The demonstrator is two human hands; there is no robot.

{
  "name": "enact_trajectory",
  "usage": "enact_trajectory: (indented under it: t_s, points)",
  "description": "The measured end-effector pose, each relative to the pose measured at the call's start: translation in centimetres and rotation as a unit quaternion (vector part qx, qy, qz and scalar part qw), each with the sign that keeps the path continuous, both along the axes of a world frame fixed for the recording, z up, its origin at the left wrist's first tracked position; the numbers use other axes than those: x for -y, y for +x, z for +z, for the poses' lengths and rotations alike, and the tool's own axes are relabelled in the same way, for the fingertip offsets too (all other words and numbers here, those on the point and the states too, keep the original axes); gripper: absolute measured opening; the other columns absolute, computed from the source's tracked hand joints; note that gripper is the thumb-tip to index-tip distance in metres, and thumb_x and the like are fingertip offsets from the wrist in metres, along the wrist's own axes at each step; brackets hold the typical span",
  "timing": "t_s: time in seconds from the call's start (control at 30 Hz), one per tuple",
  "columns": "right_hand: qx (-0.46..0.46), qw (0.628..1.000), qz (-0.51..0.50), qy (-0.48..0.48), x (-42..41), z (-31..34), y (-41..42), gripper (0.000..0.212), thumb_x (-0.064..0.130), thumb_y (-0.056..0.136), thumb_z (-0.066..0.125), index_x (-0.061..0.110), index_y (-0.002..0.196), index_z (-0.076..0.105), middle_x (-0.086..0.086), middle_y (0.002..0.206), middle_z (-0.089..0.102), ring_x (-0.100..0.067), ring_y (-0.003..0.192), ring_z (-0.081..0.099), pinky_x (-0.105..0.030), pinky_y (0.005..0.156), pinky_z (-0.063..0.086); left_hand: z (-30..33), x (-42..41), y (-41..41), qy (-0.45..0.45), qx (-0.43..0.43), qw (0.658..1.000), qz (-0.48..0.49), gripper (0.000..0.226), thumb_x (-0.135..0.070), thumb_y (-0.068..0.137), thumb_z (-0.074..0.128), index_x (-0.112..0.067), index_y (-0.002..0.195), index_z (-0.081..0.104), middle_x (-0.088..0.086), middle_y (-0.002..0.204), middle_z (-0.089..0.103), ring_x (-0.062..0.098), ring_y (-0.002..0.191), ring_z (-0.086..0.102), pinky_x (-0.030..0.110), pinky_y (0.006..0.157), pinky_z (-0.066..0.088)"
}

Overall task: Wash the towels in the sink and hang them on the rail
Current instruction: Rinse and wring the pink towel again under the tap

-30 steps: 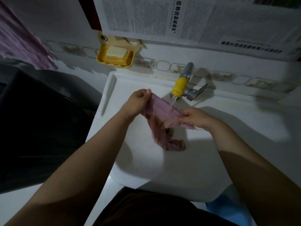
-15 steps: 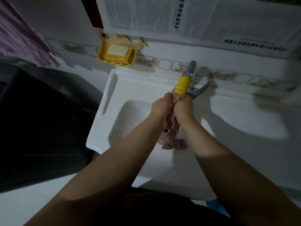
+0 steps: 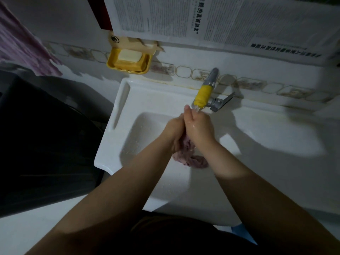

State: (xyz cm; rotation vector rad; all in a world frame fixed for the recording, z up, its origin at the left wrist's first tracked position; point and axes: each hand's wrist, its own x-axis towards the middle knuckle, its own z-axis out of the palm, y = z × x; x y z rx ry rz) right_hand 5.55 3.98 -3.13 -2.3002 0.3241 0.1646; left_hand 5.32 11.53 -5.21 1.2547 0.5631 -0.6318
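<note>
— So, in the sink [image 3: 128, 115]?
— One pink towel [image 3: 191, 159], bunched, trailing down into the basin near its middle. Water from the yellow-sleeved tap [image 3: 202, 94] at the back edge, landing on the hands.
— And the hands?
— Pressed together just under the spout. Left hand [image 3: 173, 131] curled round the towel's upper part; right hand [image 3: 199, 127] wrapped over it, wet and gripping the same cloth.
— Anything else holding something?
— Yellow soap dish [image 3: 114, 63] on the wall above the sink's back left corner, with a pale soap bar [image 3: 129, 56] inside. Another pink towel [image 3: 24, 48] hanging at far left; rail not visible.
</note>
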Motion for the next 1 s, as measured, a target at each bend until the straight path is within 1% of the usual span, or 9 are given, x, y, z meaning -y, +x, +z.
enact_trajectory:
  t_s: [0.07, 0.23, 0.33, 0.47, 0.6, 0.7, 0.77, 0.87, 1.0]
  points:
    - [-0.05, 0.998, -0.024, 0.022, 1.0, -0.4, 1.4, 0.045, 0.04, 0.099, 0.039, 0.004, 0.096, 0.065, -0.023, 0.1, 0.066, -0.037, 0.097, 0.062, -0.042, 0.084, 0.049, -0.1, 0.2, -0.3, -0.027, 0.017, 0.999, -0.014, 0.043, -0.04, 0.101, 0.04, -0.005, 0.1, 0.065, 0.022, 0.096, 0.068, 0.024, 0.085, 0.066, 0.043, 0.094, 0.052]
    - [-0.082, 0.98, -0.017, 0.181, 2.6, -0.8, 2.4, 0.035, 0.038, 0.094, 0.053, 0.005, 0.092, 0.065, -0.019, 0.094, 0.068, -0.029, 0.088, 0.064, -0.038, 0.08, 0.049, -1.0, -2.2, -0.5, -0.05, 0.044, 0.998, 0.017, 0.051, -0.036, 0.104, 0.032, 0.004, 0.122, 0.057, 0.023, 0.114, 0.065, 0.032, 0.107, 0.062, 0.042, 0.098, 0.048]
    - [-0.115, 0.959, 0.015, 0.258, 3.9, -1.0, 1.9, 0.04, 0.056, 0.075, 0.061, 0.019, 0.083, 0.071, -0.017, 0.091, 0.07, -0.026, 0.086, 0.065, -0.047, 0.088, 0.05, -2.1, -3.9, -0.6, 0.013, 0.078, 0.994, 0.077, 0.036, -0.019, 0.105, 0.033, 0.001, 0.1, 0.062, 0.017, 0.097, 0.065, 0.025, 0.092, 0.058, 0.035, 0.082, 0.049]
    - [-0.132, 0.959, 0.119, 0.221, 5.3, -0.7, 0.9, 0.031, 0.037, 0.087, 0.065, 0.008, 0.078, 0.07, -0.005, 0.073, 0.065, -0.015, 0.072, 0.058, -0.032, 0.075, 0.046, -2.4, -5.5, -0.1, -0.003, 0.105, 0.99, 0.099, 0.03, -0.003, 0.1, 0.034, -0.002, 0.086, 0.06, 0.008, 0.076, 0.067, 0.018, 0.072, 0.062, 0.024, 0.063, 0.05]
    - [-0.135, 0.971, 0.181, 0.082, 6.8, -0.9, 0.9, 0.042, 0.036, 0.089, 0.063, -0.003, 0.072, 0.056, -0.007, 0.056, 0.042, -0.016, 0.052, 0.041, -0.026, 0.052, 0.033, -2.0, -6.5, 0.0, -0.049, 0.112, 0.988, 0.094, 0.031, -0.003, 0.1, 0.031, -0.001, 0.085, 0.058, 0.009, 0.067, 0.064, 0.023, 0.065, 0.059, 0.029, 0.058, 0.05]
    - [-0.148, 0.972, 0.177, 0.048, 8.1, -1.2, 1.0, 0.041, 0.04, 0.085, 0.066, 0.003, 0.068, 0.057, -0.008, 0.058, 0.046, -0.016, 0.055, 0.043, -0.028, 0.055, 0.034, -1.8, -6.5, 0.0, -0.088, 0.104, 0.986, 0.097, 0.031, -0.004, 0.098, 0.035, -0.003, 0.081, 0.061, 0.007, 0.066, 0.066, 0.019, 0.063, 0.063, 0.028, 0.059, 0.051]
    - [-0.131, 0.974, 0.151, 0.104, 8.3, -1.2, 1.0, 0.035, 0.036, 0.09, 0.061, 0.006, 0.072, 0.059, -0.01, 0.067, 0.052, -0.015, 0.063, 0.048, -0.029, 0.062, 0.04, -1.4, -6.3, 0.0, -0.111, 0.077, 0.987, 0.09, 0.032, -0.014, 0.099, 0.041, -0.005, 0.08, 0.066, 0.008, 0.069, 0.066, 0.019, 0.066, 0.065, 0.028, 0.06, 0.053]
    - [-0.093, 0.967, 0.051, 0.232, 7.0, -0.8, 1.2, 0.022, 0.025, 0.097, 0.051, 0.012, 0.085, 0.064, -0.011, 0.083, 0.065, -0.02, 0.079, 0.061, -0.038, 0.08, 0.052, -0.6, -5.4, 0.0, -0.08, 0.04, 0.996, 0.012, 0.042, -0.038, 0.098, 0.046, 0.0, 0.108, 0.062, 0.016, 0.097, 0.066, 0.026, 0.09, 0.064, 0.032, 0.07, 0.057]
    - [-0.068, 0.981, 0.059, 0.172, 4.2, -0.7, 2.3, 0.022, 0.023, 0.097, 0.051, 0.007, 0.095, 0.065, 0.002, 0.074, 0.067, -0.026, 0.084, 0.062, -0.037, 0.082, 0.049, 0.2, -3.9, 0.1, 0.015, 0.099, 0.979, -0.178, 0.054, -0.042, 0.091, 0.056, 0.003, 0.121, 0.055, 0.025, 0.114, 0.062, 0.038, 0.102, 0.06, 0.048, 0.089, 0.049]
